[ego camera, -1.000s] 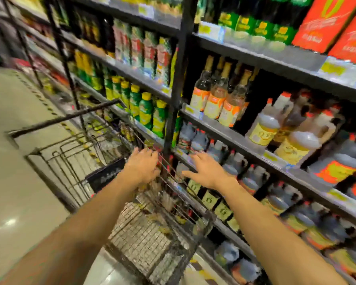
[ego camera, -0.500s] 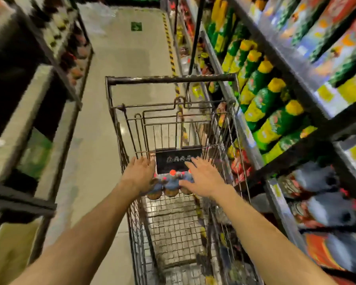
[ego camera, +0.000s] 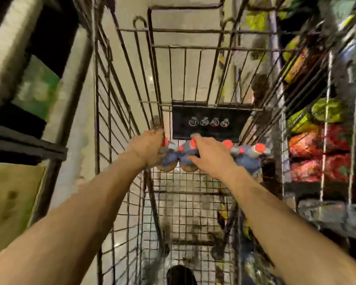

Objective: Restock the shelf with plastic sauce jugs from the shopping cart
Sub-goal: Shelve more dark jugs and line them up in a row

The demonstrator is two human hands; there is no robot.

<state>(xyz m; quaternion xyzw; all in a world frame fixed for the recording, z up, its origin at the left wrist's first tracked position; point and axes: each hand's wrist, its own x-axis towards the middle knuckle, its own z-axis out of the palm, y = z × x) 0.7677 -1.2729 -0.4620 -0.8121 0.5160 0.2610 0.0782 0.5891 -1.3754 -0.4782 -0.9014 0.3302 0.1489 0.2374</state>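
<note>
Several plastic sauce jugs (ego camera: 247, 159) with red caps and dark contents stand in a row at the far end of the wire shopping cart (ego camera: 193, 46). My left hand (ego camera: 147, 148) is curled over the leftmost jug (ego camera: 167, 161), its fingers wrapped near the red cap. My right hand (ego camera: 211, 158) lies on top of the second jug (ego camera: 183, 154) with fingers spread and thumb out. The frame is blurred, so the fingertips are hard to make out. Both forearms reach down into the basket.
A black plate (ego camera: 210, 120) hangs on the cart's end wall just behind the jugs. A stocked shelf (ego camera: 317, 140) with green, yellow and red packs runs close along the cart's right side. Another shelf unit (ego camera: 29, 140) stands at the left across the aisle floor.
The view swung from the shelf down into the cart. Both hands moved from the cart's edge onto the jugs at the basket's far end and sit lower on them now.
</note>
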